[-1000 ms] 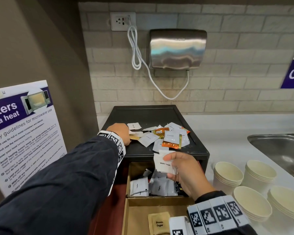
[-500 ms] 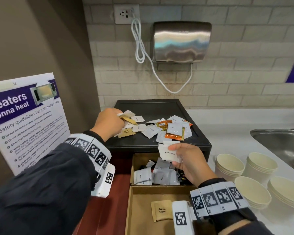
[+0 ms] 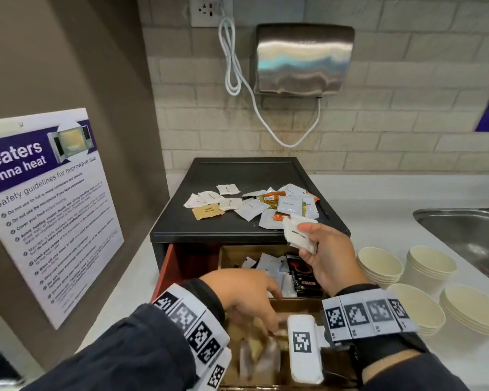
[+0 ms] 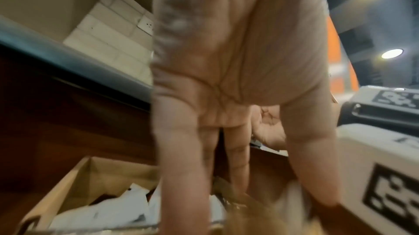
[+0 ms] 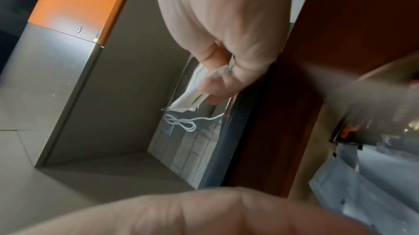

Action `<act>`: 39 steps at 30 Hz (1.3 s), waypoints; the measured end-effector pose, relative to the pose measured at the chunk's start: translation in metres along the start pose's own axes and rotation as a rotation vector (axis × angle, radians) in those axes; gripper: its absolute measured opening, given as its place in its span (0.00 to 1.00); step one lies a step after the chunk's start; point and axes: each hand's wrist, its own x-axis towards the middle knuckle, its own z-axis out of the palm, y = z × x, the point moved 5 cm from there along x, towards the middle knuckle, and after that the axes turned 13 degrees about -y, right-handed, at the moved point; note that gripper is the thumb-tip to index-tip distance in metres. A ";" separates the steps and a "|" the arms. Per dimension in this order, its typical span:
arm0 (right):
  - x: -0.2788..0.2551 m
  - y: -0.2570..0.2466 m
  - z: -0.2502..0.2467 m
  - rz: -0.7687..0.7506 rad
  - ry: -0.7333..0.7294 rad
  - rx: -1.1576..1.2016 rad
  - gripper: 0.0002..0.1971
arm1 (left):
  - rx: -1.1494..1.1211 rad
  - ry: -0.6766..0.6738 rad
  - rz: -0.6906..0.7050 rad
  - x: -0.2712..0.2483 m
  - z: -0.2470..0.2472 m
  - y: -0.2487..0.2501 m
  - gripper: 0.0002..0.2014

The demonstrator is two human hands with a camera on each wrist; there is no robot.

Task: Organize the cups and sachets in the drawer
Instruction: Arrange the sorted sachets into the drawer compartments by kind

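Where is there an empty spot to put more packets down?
The back of the black box top, behind the scattered sachets, is bare. So is the white counter between the box and the sink. It is crowded around the paper cups and in the drawer's far compartment.

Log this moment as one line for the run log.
left hand: over front drawer compartment, grip blurred | right hand: holds white sugar sachets | cups: on counter

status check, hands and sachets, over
Left hand down in the near drawer compartment, grip blurred. Right hand pinches white sugar sachets above the drawer. Loose sachets on the black top. Nothing blocking.
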 end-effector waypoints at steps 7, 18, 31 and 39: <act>0.004 0.006 0.002 0.047 -0.006 -0.049 0.13 | -0.157 0.474 0.001 -0.037 -0.090 -0.007 0.07; 0.008 0.009 0.004 -0.035 -0.162 -0.116 0.07 | 0.111 0.490 -0.390 0.009 -0.158 -0.043 0.23; 0.010 0.014 0.016 -0.042 -0.333 -0.295 0.17 | -0.251 0.821 -0.138 0.002 -0.176 -0.062 0.10; 0.009 0.004 0.006 -0.095 -0.185 -0.036 0.05 | -0.715 0.435 0.392 -0.032 -0.128 -0.005 0.16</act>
